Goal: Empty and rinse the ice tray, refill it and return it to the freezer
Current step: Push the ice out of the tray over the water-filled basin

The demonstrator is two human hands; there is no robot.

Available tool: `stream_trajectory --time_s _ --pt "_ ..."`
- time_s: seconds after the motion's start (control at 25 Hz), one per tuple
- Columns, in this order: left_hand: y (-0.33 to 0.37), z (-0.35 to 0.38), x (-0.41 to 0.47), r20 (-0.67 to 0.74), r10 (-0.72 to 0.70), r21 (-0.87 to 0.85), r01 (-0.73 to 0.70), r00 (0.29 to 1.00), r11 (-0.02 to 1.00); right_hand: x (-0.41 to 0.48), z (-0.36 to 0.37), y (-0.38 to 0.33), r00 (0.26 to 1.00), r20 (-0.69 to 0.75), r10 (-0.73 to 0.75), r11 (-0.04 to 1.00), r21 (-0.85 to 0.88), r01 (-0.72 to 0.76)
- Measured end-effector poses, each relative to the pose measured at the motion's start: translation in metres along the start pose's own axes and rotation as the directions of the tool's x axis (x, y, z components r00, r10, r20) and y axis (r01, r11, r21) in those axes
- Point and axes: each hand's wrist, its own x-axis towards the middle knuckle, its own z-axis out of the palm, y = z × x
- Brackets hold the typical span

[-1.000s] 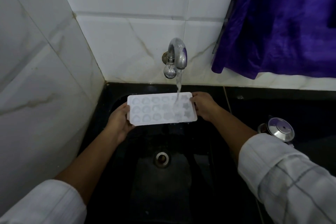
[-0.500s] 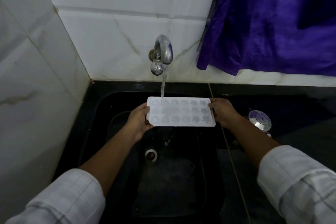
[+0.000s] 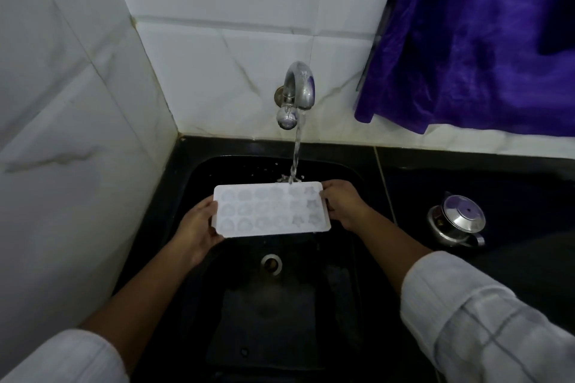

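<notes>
Tray getting rinsed under the running tap

The white tray (image 3: pixel 271 209) is sitting roughly level over the black sink (image 3: pixel 348 171), cavities facing up, and the water (image 3: pixel 295 152) from the tap (image 3: pixel 298 87) is hitting its far edge toward the right end and splashing there. The left hand (image 3: pixel 197 227) is gripping the left short end, thumb curled on top, and the right hand (image 3: pixel 342 207) is clamping the right end with fingers closed around the rim. The drain (image 3: pixel 271 263) is showing just below the tray; a steel lid (image 3: pixel 457 221) is resting on the counter to the right, and a purple cloth (image 3: pixel 482 40) is hanging over the tiled wall.
</notes>
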Motion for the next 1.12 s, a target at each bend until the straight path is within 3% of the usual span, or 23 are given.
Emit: stream_trajectory --time_s 0.24,0.4,0.52,0.64,0.76,0.96,1.12 --pt "0.031 -0.004 0.002 -0.094 0.020 -0.216 -0.040 0.995 0.975 0.014 0.029 -0.047 0.995 0.088 -0.038 0.997 -0.063 0.044" --pt "0.039 0.006 0.004 -0.138 0.015 -0.258 -0.050 0.990 0.965 0.025 0.025 -0.083 0.989 0.145 -0.019 0.998 -0.060 0.028" --pt "0.038 0.013 0.003 -0.166 0.003 -0.254 -0.046 0.986 0.966 0.044 0.026 -0.121 0.990 0.023 -0.138 0.987 -0.077 0.140" --pt "0.032 0.016 0.001 -0.164 0.008 -0.219 -0.045 0.986 0.975 0.055 0.034 -0.149 0.967 0.170 -0.191 0.981 0.050 0.185" --pt "0.024 0.017 0.000 -0.162 0.014 -0.193 -0.046 0.987 0.980 0.066 0.041 -0.149 0.936 0.314 -0.157 0.977 0.190 0.100" --pt "0.014 0.019 -0.007 -0.144 0.013 -0.196 -0.041 0.990 0.980 0.081 0.042 -0.137 0.925 0.355 -0.134 0.916 0.400 -0.021" --pt "0.011 0.022 -0.010 -0.159 0.020 -0.197 -0.051 0.987 0.979 0.080 0.040 -0.134 0.907 0.400 -0.134 0.888 0.454 -0.068"
